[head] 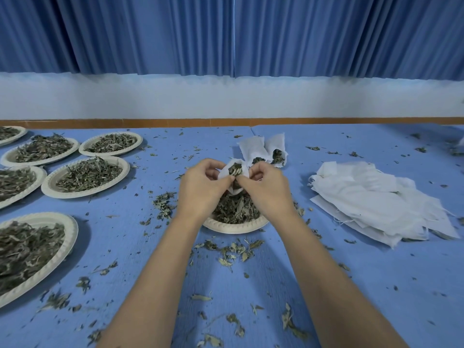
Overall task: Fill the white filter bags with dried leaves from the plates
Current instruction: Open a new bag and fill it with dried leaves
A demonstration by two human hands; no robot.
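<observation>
A small white filter bag (232, 172) with dried leaves showing in its open mouth is held above a paper plate (234, 227) of dried leaves. My left hand (200, 187) pinches the bag's left edge, and my right hand (263, 187) pinches its right edge. Both hands hide most of the bag and part of the plate. Behind the hands, two filled bags (263, 151) lie on the blue table. A stack of flat white filter bags (376, 204) sits to the right.
Several paper plates heaped with dried leaves stand at the left, such as one plate (85, 177) and a nearer plate (35, 252). Loose leaf bits (233, 249) litter the blue tablecloth. A blue curtain and white wall close off the back.
</observation>
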